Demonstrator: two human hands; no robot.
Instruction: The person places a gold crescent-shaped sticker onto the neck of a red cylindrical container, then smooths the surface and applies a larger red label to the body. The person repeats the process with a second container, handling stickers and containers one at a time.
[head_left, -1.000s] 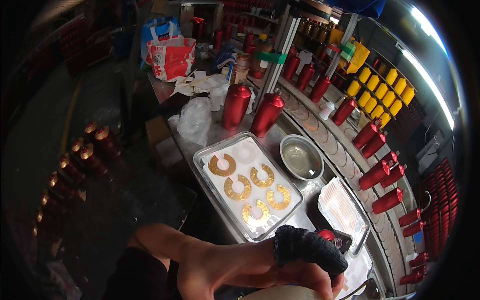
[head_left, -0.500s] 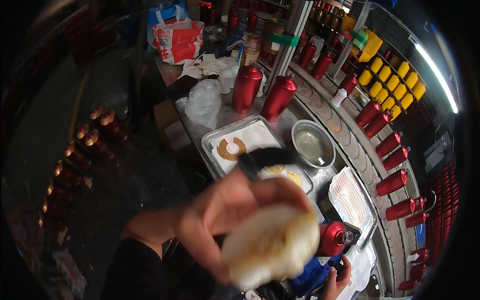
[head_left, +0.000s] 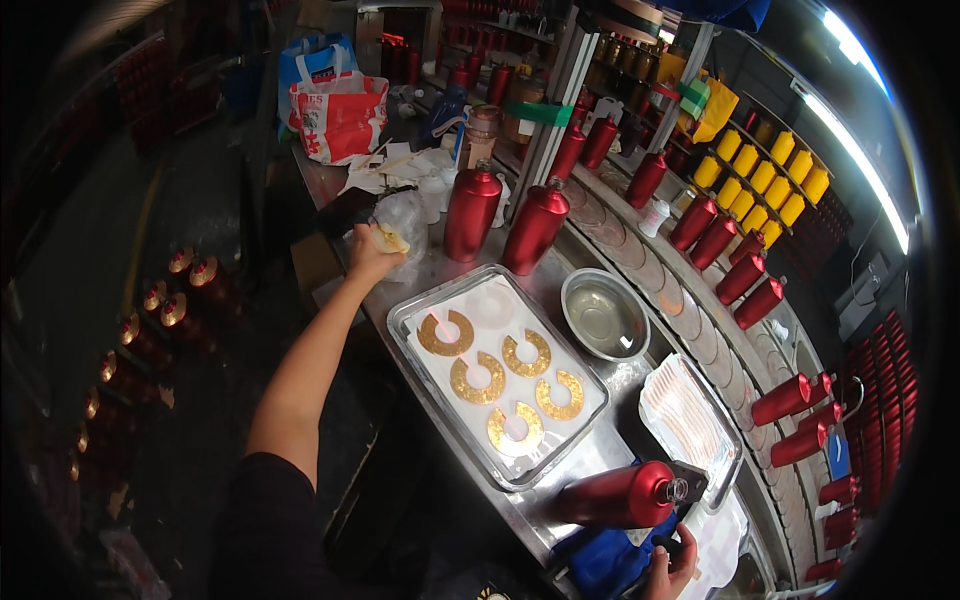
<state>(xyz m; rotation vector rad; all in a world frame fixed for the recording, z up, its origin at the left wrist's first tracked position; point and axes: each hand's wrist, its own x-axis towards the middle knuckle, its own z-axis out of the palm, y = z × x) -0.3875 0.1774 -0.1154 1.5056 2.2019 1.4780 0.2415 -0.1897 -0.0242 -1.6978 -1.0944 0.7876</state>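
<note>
My left hand [head_left: 368, 262] reaches to the far left of the metal table. Its fingers are closed round a pale, yellow-stained sponge [head_left: 390, 239], beside a crumpled clear plastic bag [head_left: 408, 218]. At the lower right, my right hand [head_left: 678, 572] is curled, with something small and dark at its fingers that I cannot make out. Just above it a red bottle [head_left: 618, 497] leans on its side over a blue cloth [head_left: 606, 560], its clear neck pointing right. A metal tray [head_left: 402, 335] between the hands carries several gold C-shaped pieces [head_left: 477, 378] on white sheets.
Right of the tray stand a metal bowl [head_left: 604, 312] of liquid and a second tray [head_left: 690, 425] with striped sheets. Two upright red bottles [head_left: 472, 212] are behind. A curved conveyor [head_left: 668, 290] carries more bottles. Gold-topped red bottles [head_left: 212, 285] stand low at left.
My left hand has swung away from close in front to the far left, still holding the sponge. The tray's gold pieces now show fully. The leaning bottle shows more of its side.
</note>
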